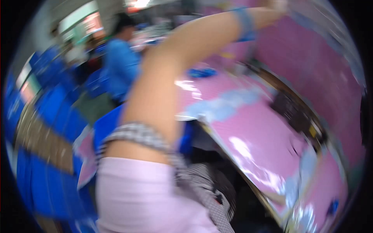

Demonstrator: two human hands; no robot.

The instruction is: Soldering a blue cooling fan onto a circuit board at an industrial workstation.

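Note:
My left arm rises from a pale pink sleeve and bends across the view toward the upper right. A blue band (245, 24) circles the wrist. My left hand (276, 6) is at the top edge, partly cut off and smeared by motion, near a pink-covered upright panel (311, 58). Its fingers cannot be made out, nor whether it holds anything. Below the forearm lies a worktable (252, 143) with a shiny pink and pale blue cover. My right hand is out of view.
A dark boxy object (291, 110) sits in a channel along the table's back. A blue item (202, 72) lies on the table. Blue bins (50, 190) and brown cardboard (48, 143) stand at left. A person in blue (121, 64) is seated beyond. A checkered cloth (202, 182) covers my lap.

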